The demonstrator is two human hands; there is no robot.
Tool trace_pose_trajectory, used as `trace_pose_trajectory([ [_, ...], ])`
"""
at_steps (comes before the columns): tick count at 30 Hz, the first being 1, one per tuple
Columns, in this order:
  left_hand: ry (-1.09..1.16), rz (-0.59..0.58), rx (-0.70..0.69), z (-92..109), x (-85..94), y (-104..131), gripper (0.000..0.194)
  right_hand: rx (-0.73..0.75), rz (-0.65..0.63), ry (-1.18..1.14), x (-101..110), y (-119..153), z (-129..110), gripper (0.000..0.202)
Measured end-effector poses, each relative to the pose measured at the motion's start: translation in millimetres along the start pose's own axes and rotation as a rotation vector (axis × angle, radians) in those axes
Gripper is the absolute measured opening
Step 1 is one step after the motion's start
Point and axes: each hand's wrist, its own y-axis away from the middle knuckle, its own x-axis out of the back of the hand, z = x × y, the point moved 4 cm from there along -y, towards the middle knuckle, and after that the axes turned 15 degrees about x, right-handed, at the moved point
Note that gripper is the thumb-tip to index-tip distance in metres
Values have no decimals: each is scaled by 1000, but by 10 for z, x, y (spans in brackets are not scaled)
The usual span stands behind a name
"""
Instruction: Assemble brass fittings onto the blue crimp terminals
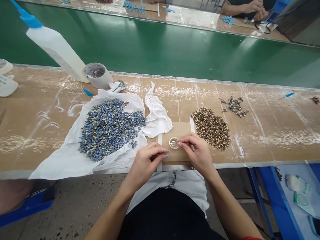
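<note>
My left hand (147, 160) is closed in a pinch just left of a small round clear dish (173, 143). A tiny dark bluish bit shows at its fingertips, too small to name. At the dish's right rim, my right hand (197, 151) pinches something thin and small that I cannot make out. Left of my hands, a big heap of small blue and yellow pieces (107, 128) lies on crumpled white paper (62, 163). To the right is a heap of small brown and cream pieces (212, 128), with a small scatter of blue and brown pieces (236, 106) beyond it.
A white squeeze bottle with blue nozzle (57, 50) leans beside a tape roll (98, 75) at the back left. Blue caps (88, 92) lie on the cardboard-covered table (265, 133). Past a green belt (160, 46), a co-worker's hands (257, 10) handle something small.
</note>
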Motion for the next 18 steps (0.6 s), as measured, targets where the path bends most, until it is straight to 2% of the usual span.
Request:
trace_pose_trajectory([
  [6,109,-25,70,-98,-35,-48,14,68,-55,-17,-64,-115,-57,8],
  [10,91,-42,82,-120,-36,-65,11,135,-89,5,-105,-154,-78,9],
  [14,68,-44,57,-84,-32,-77,8,218,-112,176,-125,-166,-77,12],
  [18,91,-77,82,-71,-64,-84,9,271,-116,334,-52,-197,-100,17],
])
